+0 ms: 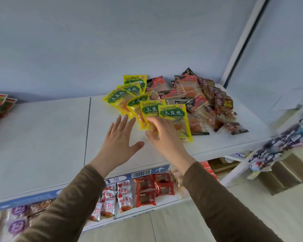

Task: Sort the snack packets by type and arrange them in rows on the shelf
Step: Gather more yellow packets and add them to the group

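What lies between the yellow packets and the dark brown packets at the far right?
Head view: red-and-black labelled clear packets fill that stretch between the yellow packets and dark brown packets.

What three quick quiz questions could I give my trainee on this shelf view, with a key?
1. True or false: the left hand grips a packet.
2. Which packets does the right hand touch: A yellow packets, B dark packets, C red packets on the lower shelf?
3. Fill in: the yellow packets lie to the ___ of the red-and-clear packets.

Key: 1 false, its fingers are spread flat above the top shelf; 2 A; 3 left.
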Motion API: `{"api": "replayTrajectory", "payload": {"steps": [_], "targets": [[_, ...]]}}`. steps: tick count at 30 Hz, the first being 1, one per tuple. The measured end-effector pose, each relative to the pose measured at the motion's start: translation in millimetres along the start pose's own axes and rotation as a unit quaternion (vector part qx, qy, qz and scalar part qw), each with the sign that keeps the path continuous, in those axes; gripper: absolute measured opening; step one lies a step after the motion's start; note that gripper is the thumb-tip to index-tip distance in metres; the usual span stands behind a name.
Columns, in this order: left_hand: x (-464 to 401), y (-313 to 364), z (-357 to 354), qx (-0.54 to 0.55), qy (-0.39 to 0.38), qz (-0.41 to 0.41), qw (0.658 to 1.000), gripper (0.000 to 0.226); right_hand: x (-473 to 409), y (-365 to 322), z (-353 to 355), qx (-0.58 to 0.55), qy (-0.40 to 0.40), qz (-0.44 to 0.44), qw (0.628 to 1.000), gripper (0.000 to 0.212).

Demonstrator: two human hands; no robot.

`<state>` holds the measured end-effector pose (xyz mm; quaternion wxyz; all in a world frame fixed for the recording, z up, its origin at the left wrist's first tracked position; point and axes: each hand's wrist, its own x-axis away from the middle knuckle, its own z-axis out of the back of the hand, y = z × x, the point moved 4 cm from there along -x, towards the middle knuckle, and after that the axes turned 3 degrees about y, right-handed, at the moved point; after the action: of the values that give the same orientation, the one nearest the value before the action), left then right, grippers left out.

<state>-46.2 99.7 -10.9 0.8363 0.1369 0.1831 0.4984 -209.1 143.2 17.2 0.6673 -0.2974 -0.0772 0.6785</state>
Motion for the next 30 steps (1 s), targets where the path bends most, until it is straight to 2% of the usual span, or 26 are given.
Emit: {"api": "replayTrajectory", "payload": {"steps": [4, 8, 12, 15, 21, 23, 27, 28, 30], "targets": [[-19, 26, -14, 0.046, -0.007, 0.027, 0.999, 0.096, -3, 59, 29, 0.076, 0.011, -0.062, 0.995, 0.054], [-49, 25, -17, 0.208, 0.014, 0.12, 0.971, 0.109, -14, 96, 33, 0.12, -0.046, -0.146, 0.981, 0.076], [-84, 10, -25, 0.351, 0.099, 0.238, 0.9, 0.116, -18, 101, 20, 0.125, -0.046, -0.148, 0.98, 0.085], [-115, 1, -25, 0.401, 0.139, 0.273, 0.864, 0.117, -30, 98, 16, 0.121, -0.019, -0.132, 0.984, 0.088], [-145, -14, -37, 0.45, 0.126, 0.333, 0.819, 0.131, -41, 82, -10, 0.097, -0.026, -0.101, 0.99, 0.087], [-154, -16, -37, 0.486, 0.13, 0.33, 0.799, 0.132, -51, 78, -15, 0.087, -0.02, -0.087, 0.992, 0.086], [-164, -26, -34, 0.548, 0.126, 0.369, 0.741, 0.127, -72, 67, -30, 0.007, -0.038, -0.08, 0.996, 0.081], [-163, -29, -36, 0.545, 0.123, 0.383, 0.736, 0.12, -74, 68, -34, -0.02, -0.039, -0.085, 0.995, 0.077], [-162, -32, -39, 0.531, 0.108, 0.395, 0.741, 0.089, -79, 72, -38, -0.069, -0.027, -0.094, 0.993, 0.065]]}}
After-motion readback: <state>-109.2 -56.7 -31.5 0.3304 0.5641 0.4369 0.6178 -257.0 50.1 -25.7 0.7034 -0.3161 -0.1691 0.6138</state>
